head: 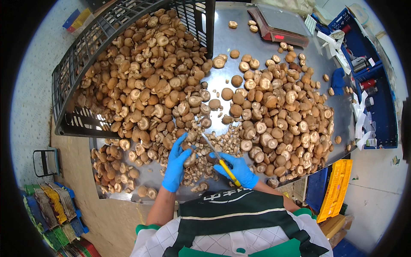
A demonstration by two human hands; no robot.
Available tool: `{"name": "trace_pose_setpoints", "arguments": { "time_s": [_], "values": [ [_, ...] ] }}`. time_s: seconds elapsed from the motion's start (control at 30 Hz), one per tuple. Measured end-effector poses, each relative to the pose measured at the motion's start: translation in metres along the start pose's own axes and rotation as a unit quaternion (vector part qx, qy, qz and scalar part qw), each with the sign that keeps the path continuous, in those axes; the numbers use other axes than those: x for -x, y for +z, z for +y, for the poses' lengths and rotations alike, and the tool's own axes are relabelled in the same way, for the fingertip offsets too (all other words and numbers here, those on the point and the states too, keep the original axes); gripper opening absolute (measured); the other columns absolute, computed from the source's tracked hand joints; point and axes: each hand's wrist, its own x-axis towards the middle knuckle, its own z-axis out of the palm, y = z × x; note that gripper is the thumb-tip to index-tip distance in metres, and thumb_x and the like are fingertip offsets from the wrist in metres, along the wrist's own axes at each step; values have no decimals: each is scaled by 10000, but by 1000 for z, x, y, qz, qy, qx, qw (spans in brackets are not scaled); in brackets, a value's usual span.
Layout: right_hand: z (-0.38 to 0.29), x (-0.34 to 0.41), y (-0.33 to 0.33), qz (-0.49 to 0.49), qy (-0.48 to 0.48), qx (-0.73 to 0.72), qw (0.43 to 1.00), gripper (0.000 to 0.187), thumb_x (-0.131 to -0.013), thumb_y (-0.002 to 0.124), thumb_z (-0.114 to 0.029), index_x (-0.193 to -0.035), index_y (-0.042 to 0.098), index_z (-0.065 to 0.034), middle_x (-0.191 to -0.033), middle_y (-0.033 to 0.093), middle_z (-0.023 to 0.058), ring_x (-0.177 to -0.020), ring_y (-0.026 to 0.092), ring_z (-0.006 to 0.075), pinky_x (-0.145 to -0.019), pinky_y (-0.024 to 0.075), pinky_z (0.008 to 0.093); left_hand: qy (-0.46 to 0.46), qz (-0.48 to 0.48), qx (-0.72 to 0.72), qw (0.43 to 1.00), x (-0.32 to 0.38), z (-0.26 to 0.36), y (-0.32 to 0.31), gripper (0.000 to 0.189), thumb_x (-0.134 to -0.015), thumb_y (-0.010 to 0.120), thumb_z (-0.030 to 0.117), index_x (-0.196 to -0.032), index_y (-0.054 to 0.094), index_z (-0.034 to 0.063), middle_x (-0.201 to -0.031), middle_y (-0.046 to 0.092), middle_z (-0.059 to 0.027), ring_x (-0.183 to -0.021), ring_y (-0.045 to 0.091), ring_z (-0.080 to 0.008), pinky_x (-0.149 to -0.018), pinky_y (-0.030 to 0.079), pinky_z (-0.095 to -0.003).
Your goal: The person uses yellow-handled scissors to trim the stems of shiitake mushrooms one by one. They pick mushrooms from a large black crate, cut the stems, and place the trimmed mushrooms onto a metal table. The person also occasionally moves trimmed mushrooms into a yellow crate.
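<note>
My left hand (176, 165), in a blue glove, holds a brown mushroom (190, 159) between thumb and fingers. A knife with a yellow handle (229, 172) lies in my gloved right hand (237, 168), its narrow blade (210, 144) pointing up and away to the left. A dark mushroom cap partly shows by the right fingertips; whether they grip it is unclear. Cut stem pieces (200, 172) are heaped beneath and between both hands. Whole mushrooms with stems (151, 86) spill from a tipped black plastic crate (86, 53) at left. Mushrooms with trimmed stems (282, 119) form a pile at right.
A smaller group of mushrooms (112, 168) sits at the left front of the metal table (221, 41). A weighing scale (281, 24) stands at the back. Blue baskets (380, 106) with rolls and paper strips line the right edge. A yellow crate (335, 189) stands below it.
</note>
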Motion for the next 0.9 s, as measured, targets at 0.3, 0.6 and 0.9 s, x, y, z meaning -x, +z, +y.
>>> {"name": "trace_pose_setpoints", "arguments": {
  "time_s": [0.3,0.6,0.9],
  "values": [
    [52,-11,7,-18,138,-191,972,377,-948,632,-272,-1285,580,-110,-731,576,-27,-541,498,42,-456,404,190,-35,-227,115,966,-45,73,75,592,-940,606,205,-1474,361,137,-1323,497,-123,-1248,497,-244,-1011,461,-391],
    [81,-13,8,-16,87,-263,961,382,-951,626,-224,-1320,570,-142,-810,588,-4,-650,543,44,-513,438,200,219,50,-805,549,-158,82,-20,496,-874,649,63,-1339,500,149,-1117,555,-115,-946,576,-223,-743,531,-346],
    [5,-10,-10,45,-109,88,989,620,-843,742,-344,-1382,494,-165,-865,600,147,-738,593,259,-648,480,365,49,-37,-26,998,-82,53,-23,414,-874,703,172,-1211,481,79,-1167,631,-130,-900,648,-188,-720,510,-303]
  ]
}}
